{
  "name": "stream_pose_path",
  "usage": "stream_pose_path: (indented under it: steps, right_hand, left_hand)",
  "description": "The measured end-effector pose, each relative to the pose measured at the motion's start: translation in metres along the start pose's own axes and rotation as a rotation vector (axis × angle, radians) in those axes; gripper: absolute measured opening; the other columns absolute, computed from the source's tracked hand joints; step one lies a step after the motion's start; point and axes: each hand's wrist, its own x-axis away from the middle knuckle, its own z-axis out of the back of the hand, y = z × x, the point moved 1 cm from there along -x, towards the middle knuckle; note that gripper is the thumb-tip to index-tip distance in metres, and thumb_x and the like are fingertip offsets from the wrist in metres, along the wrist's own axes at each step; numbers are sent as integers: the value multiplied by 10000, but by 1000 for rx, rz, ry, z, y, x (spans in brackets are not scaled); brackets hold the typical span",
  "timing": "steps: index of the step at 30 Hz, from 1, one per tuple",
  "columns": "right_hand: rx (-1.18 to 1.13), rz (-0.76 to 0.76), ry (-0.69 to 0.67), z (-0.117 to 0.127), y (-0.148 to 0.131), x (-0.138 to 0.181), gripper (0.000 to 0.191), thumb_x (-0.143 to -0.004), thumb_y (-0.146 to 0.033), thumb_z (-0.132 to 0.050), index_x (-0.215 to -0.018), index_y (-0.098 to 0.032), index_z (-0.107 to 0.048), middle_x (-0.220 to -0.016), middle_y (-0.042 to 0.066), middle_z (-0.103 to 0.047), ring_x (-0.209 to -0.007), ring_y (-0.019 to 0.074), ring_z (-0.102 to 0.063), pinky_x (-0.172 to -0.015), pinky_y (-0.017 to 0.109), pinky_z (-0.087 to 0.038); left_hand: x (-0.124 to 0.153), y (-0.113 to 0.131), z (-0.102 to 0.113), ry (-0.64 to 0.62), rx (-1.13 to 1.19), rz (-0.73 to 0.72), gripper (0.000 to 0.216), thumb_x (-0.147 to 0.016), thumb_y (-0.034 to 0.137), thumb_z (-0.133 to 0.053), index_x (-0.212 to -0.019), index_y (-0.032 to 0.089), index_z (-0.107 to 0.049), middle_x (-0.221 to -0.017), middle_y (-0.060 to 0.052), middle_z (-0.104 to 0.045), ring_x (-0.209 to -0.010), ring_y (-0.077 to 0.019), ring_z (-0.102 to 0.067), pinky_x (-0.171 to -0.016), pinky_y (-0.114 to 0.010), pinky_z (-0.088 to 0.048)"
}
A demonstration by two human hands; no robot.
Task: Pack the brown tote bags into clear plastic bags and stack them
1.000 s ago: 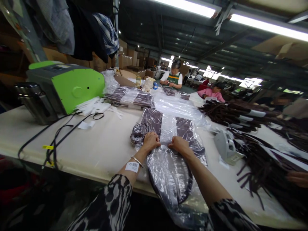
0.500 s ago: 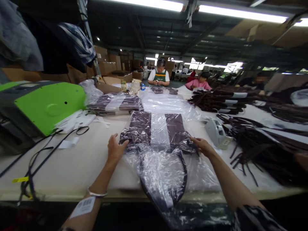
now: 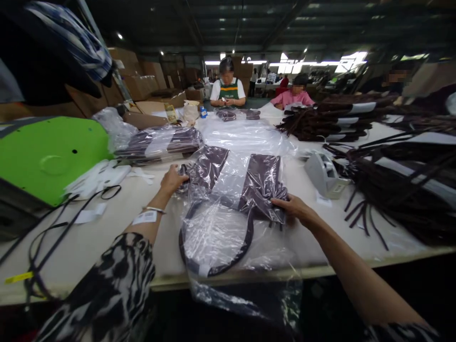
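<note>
A dark purple-brown garment in a clear plastic bag (image 3: 231, 190) lies on the cream table (image 3: 107, 237) in front of me, its dark strap looping toward the near edge. My left hand (image 3: 173, 180) grips the bag's left edge, fingers curled on the plastic and fabric. My right hand (image 3: 294, 208) pinches the right lower edge of the bagged garment. The bag's open end hangs over the table's near edge.
A green machine (image 3: 50, 156) with black cables stands at left, white tags beside it. A stack of bagged garments (image 3: 160, 142) lies behind. A white tape dispenser (image 3: 324, 175) and piles of dark straps (image 3: 399, 190) sit right. Two people work at the far end.
My hands moved from the middle of the bag out to its left and right edges, then lifted and pulled the bagged garment. My head turned left and down.
</note>
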Motion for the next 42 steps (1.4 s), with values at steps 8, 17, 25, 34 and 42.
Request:
stream_pose_path:
  steps: [8,17,25,34,42]
  right_hand:
    - [-293,-189,148,12,63,132,509,-543,-518,-876,-842,-184,-636,-888,80,-730,-829,232,-704,-663,301,-603]
    - [-313,-288,18,-61,144,193,543,-541,-583,-839,-915,-206,-725,-907,63,-760,-884,263,-702,-698,322,-560]
    - [-436,-204,-133,-77,133,208,465,-567,-579,-844,-641,-173,-631,-603,6,-642,-563,145,-583,-577,270,-468]
    - [-311,-186,-52,-89,128,240,759,-557,-680,-788,-1131,-222,-596,-647,10,-715,-657,249,-700,-619,317,-547]
    - [119,194,7,-68,64,254,772,-767,-606,-669,-1420,-232,-495,-660,-23,-691,-622,164,-661,-615,222,-540]
  left_hand:
    - [118,72,-39,-188,-139,-952,522,-894,366,-636,-1367,197,-492,-1501,-123,-447,-1405,-254,-377,-1157,-429,-327]
    - [251,57,-76,-340,-400,-1265,400,-963,197,-429,-1356,166,-503,-1461,-106,-515,-1400,-237,-396,-1164,-446,-293]
    - [255,29,-60,-133,-477,-1113,194,-969,194,-465,-1005,198,-656,-1373,-48,-579,-1386,-252,-407,-1148,-455,-304]
    - [249,6,-35,-156,-575,-1311,154,-971,206,-496,-878,175,-615,-942,-57,-644,-945,-199,-563,-807,-340,-427]
    - [256,15,-37,-239,-625,-1036,165,-952,149,-475,-898,129,-629,-928,-98,-644,-936,-245,-573,-759,-354,-440]
